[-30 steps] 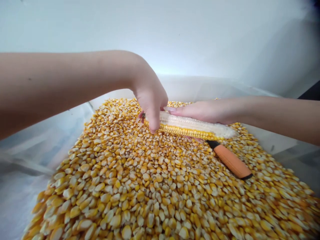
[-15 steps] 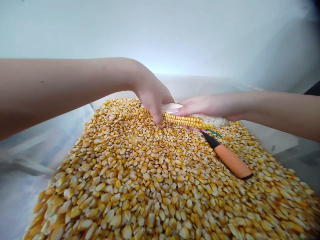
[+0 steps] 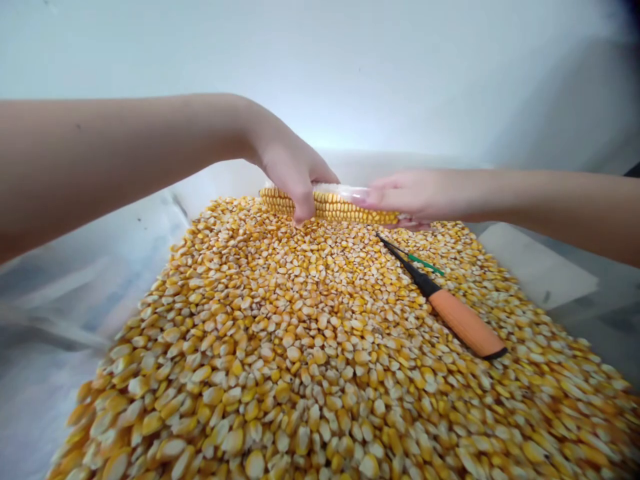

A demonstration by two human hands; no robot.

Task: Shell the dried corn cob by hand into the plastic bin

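We grip the half-stripped yellow corn cob (image 3: pixel 335 205) with both left hand (image 3: pixel 287 163) and right hand (image 3: pixel 415 197), just beyond the orange-handled pointed tool (image 3: pixel 450 310) on the heap of loose yellow kernels (image 3: pixel 300 347)

A heap of loose kernels (image 3: pixel 310 347) fills the sheet-lined tub (image 3: pixel 165 220). At the heap's far edge a corn cob (image 3: pixel 340 207) lies crosswise, the left hand (image 3: pixel 290 163) gripping its left part and the right hand (image 3: pixel 415 197) its right end. A tool (image 3: pixel 450 310) lies on the kernels nearer the right edge, in front of the cob and apart from it.
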